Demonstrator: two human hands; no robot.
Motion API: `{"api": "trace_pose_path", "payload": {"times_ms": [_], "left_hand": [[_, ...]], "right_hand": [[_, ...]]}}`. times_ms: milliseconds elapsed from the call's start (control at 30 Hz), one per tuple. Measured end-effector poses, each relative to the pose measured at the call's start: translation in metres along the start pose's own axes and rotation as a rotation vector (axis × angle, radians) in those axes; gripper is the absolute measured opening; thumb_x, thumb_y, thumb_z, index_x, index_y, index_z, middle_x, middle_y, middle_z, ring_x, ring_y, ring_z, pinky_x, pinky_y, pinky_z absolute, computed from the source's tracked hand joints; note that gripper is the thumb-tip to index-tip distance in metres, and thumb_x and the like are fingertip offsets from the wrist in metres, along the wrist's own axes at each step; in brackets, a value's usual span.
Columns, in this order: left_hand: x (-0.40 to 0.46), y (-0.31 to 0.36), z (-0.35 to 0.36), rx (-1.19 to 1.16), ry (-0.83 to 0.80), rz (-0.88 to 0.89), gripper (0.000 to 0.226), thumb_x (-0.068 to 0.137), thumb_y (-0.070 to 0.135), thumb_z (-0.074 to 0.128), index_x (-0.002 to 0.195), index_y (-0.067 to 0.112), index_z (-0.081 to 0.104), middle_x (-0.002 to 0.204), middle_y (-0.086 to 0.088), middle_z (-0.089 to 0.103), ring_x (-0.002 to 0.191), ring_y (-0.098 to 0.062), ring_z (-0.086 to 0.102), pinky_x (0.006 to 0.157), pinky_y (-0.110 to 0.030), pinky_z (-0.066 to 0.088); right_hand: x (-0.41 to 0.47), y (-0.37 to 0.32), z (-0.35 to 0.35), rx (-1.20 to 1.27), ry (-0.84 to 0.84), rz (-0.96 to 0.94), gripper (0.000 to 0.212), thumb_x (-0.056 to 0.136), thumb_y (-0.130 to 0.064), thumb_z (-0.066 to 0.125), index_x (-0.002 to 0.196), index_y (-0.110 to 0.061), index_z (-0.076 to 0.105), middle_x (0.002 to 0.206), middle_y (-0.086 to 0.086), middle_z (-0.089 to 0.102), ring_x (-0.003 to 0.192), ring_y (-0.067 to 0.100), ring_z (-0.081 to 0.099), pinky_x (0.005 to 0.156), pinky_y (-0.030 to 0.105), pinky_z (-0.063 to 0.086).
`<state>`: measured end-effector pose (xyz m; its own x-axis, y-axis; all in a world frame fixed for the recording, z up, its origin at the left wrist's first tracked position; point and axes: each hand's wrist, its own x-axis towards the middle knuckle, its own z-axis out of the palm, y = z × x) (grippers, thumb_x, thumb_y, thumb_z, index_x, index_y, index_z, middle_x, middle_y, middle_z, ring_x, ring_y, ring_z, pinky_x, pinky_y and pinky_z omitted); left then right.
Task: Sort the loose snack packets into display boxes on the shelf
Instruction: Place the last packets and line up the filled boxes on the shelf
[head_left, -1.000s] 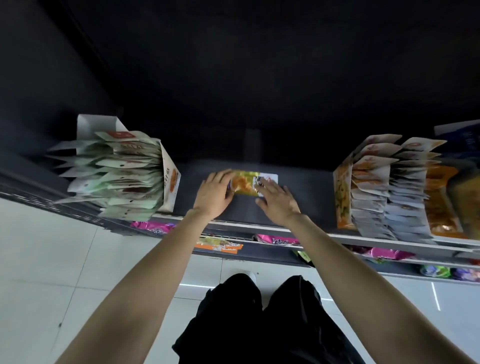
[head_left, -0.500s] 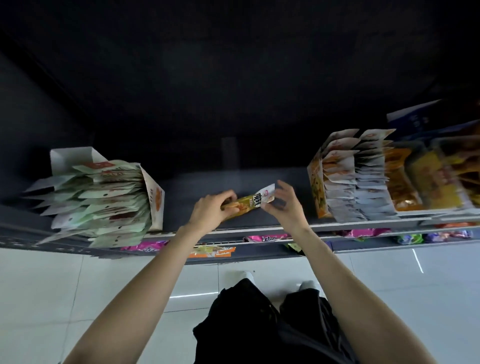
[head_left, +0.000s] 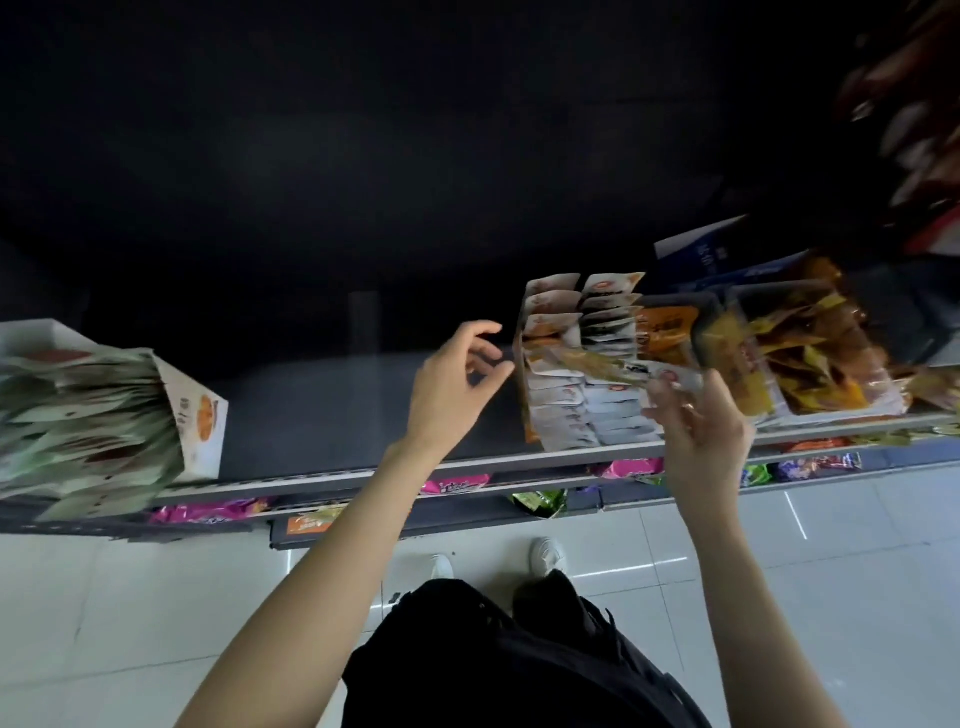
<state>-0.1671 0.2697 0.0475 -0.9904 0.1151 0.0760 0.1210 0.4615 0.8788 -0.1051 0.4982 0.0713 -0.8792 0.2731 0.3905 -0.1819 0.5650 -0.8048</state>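
Observation:
My right hand (head_left: 698, 426) pinches a yellow-and-white snack packet (head_left: 608, 368) and holds it in front of a display box (head_left: 576, 364) filled with white and orange packets. My left hand (head_left: 452, 387) hovers over the dark shelf (head_left: 322, 415) with loosely curled fingers and holds nothing. Further right stands a box of yellow packets (head_left: 810, 358). At the far left a white display box (head_left: 200, 415) holds green-and-white packets.
The shelf's metal front edge (head_left: 337, 475) runs across the view. Lower shelves below it carry pink, orange and green packets (head_left: 454, 486). White floor tiles, my dark trousers and white shoes (head_left: 545, 553) lie beneath. A blue-and-white box (head_left: 696, 249) stands at the back right.
My left hand let go of the packet. My right hand carried it from the shelf's middle to the right, up to the box of white and orange packets. The view swung right.

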Motion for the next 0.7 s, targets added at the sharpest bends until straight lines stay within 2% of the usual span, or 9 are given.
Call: {"api": "trace_pose_path", "payload": {"times_ms": [67,167,267,367,467,567,700], "left_hand": [[0.007,-0.003,0.021,0.032,0.013,-0.168,0.039,0.088,0.028,0.064,0.125,0.025,0.052,0.095,0.016,0.067,0.083,0.001,0.062,0.082,-0.025,0.050],[0.011,-0.011,0.049,0.095,-0.058,-0.369,0.047,0.091,0.034,0.059,0.135,0.025,0.044,0.113,0.010,0.066,0.091,-0.004,0.061,0.087,-0.025,0.045],[0.015,-0.018,0.075,0.095,-0.085,-0.489,0.053,0.092,0.038,0.057,0.140,0.028,0.038,0.124,0.005,0.062,0.101,-0.019,0.063,0.097,-0.041,0.046],[0.015,-0.015,0.093,0.095,-0.072,-0.533,0.055,0.091,0.041,0.056,0.142,0.031,0.036,0.128,0.001,0.060,0.109,-0.023,0.061,0.098,-0.047,0.046],[0.017,-0.007,0.102,0.176,-0.036,-0.535,0.050,0.094,0.036,0.053,0.141,0.026,0.038,0.127,0.003,0.060,0.111,-0.019,0.060,0.100,-0.040,0.043],[0.017,-0.007,0.108,0.219,0.021,-0.526,0.041,0.096,0.029,0.051,0.137,0.022,0.046,0.118,0.003,0.065,0.108,-0.018,0.061,0.095,-0.037,0.045],[0.017,-0.014,0.108,0.244,0.047,-0.509,0.035,0.094,0.026,0.055,0.128,0.021,0.056,0.104,0.003,0.069,0.093,-0.022,0.067,0.085,-0.041,0.052]], "right_hand": [[0.017,0.026,-0.026,-0.136,0.030,-0.063,0.021,0.095,-0.024,0.054,0.088,-0.005,0.059,0.069,0.000,0.060,0.056,0.008,0.053,0.046,0.013,0.039],[0.040,0.052,-0.049,-0.234,-0.012,-0.177,0.023,0.094,-0.021,0.054,0.086,-0.001,0.062,0.071,-0.003,0.057,0.056,0.007,0.047,0.045,0.019,0.038],[0.059,0.068,-0.055,-0.258,-0.107,-0.309,0.016,0.092,-0.017,0.056,0.088,-0.005,0.066,0.077,0.001,0.065,0.065,0.006,0.050,0.051,0.021,0.043],[0.071,0.077,-0.054,-0.292,-0.188,-0.432,0.010,0.087,-0.006,0.060,0.089,-0.008,0.070,0.079,0.004,0.069,0.067,0.009,0.057,0.052,0.019,0.045],[0.078,0.089,-0.044,-0.396,-0.233,-0.540,0.026,0.070,0.012,0.071,0.084,-0.010,0.070,0.071,0.002,0.067,0.058,0.019,0.061,0.046,0.017,0.042],[0.080,0.103,-0.022,-0.458,-0.324,-0.557,0.037,0.059,0.010,0.079,0.084,-0.017,0.072,0.074,-0.003,0.069,0.056,0.017,0.062,0.040,0.019,0.042],[0.079,0.111,0.010,-0.526,-0.366,-0.526,0.034,0.054,0.008,0.078,0.076,-0.018,0.073,0.075,-0.003,0.068,0.065,0.020,0.061,0.048,0.021,0.042]]}}
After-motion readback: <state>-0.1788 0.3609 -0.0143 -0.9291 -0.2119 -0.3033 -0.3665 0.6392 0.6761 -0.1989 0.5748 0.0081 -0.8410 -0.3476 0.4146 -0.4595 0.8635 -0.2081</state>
